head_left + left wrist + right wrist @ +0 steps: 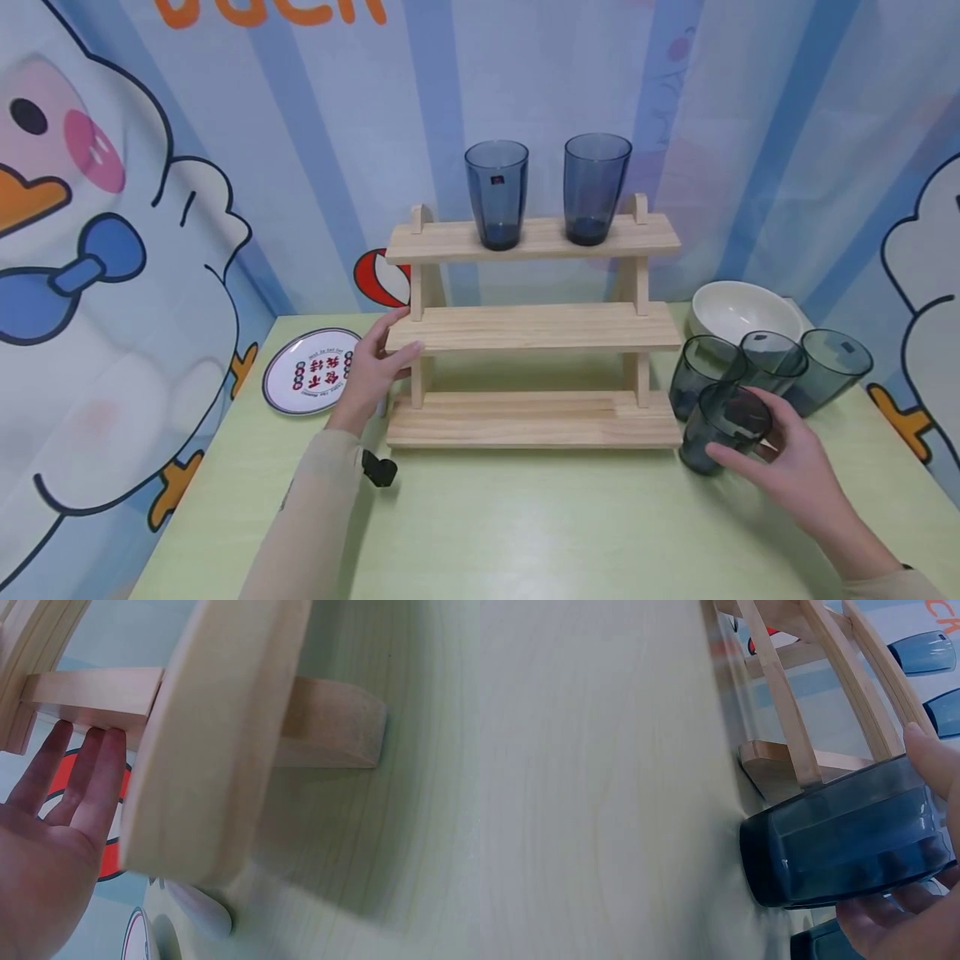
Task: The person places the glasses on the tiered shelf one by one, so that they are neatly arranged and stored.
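Note:
A three-tier wooden display rack [532,327] stands on the table. My left hand [367,375] holds the left end of its middle shelf, thumb in front and fingers [101,784] against the upright. At the rack's lower right corner, my right hand [798,467] grips a blue-grey glass tumbler [840,840], thumb on one side and fingers on the other. The tumbler is upright, slightly tilted; I cannot tell if its base touches the table. Behind it are three similar tumblers [832,367], close together. Two blue tumblers [497,196] stand on the top shelf.
A white bowl [742,307] sits at the back right, behind the tumblers. To the rack's left lies an oval white plate [300,392] with red and black lettering. A smooth pale rounded object [199,907] lies near the rack. A printed cartoon curtain [337,167] hangs behind the table.

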A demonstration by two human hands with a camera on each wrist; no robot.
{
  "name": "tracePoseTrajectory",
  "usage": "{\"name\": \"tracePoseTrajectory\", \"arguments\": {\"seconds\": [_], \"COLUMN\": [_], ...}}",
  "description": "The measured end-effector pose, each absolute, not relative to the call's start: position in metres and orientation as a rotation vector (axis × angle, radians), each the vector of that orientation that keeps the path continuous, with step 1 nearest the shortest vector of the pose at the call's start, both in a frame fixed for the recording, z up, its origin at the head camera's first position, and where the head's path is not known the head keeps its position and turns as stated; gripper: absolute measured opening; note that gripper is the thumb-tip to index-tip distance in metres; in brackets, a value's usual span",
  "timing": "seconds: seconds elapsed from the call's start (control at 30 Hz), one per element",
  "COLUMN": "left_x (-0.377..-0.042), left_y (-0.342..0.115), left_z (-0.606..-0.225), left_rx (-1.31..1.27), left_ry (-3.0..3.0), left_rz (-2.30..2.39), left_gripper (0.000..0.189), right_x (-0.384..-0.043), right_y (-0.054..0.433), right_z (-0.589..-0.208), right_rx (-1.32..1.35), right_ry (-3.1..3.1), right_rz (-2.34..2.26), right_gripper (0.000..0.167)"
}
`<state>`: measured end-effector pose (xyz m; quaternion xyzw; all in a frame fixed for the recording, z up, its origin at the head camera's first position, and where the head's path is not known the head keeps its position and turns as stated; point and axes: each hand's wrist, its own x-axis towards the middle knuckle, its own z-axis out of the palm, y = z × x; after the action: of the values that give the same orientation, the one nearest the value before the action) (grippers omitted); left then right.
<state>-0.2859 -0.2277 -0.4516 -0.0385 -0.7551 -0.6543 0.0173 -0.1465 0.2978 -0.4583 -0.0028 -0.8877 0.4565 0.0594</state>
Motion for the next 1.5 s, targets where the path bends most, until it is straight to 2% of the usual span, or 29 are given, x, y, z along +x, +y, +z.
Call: {"name": "tracePoseTrajectory", "arguments": {"seconds": [0.43, 1.0, 1.27, 1.5], "left_x": [-0.286, -0.287, -0.286, -0.285], "left_y": [-0.228, -0.229, -0.229, -0.229], "left_z": [-0.451, -0.451, -0.45, -0.45], "left_rx": [-0.123, -0.103, -0.107, -0.098], "left_ry": [-2.342, -2.344, -2.342, -2.355], "left_rz": [-2.042, -2.049, -2.052, -2.034], "left_gripper": [0.062, 0.063, 0.064, 0.063], "right_x": [-0.144, -0.135, -0.131, -0.13], "right_y": [0.297, 0.304, 0.305, 0.293], "right_z": [-0.461, -0.463, -0.446, -0.427], "right_rx": [-0.008, -0.164, -0.049, 0.09], "right_ry": [-2.596, -2.539, -2.439, -2.238], "right_rz": [1.414, 1.391, 1.452, 1.741], "right_gripper": [0.083, 0.088, 0.084, 0.083]}}
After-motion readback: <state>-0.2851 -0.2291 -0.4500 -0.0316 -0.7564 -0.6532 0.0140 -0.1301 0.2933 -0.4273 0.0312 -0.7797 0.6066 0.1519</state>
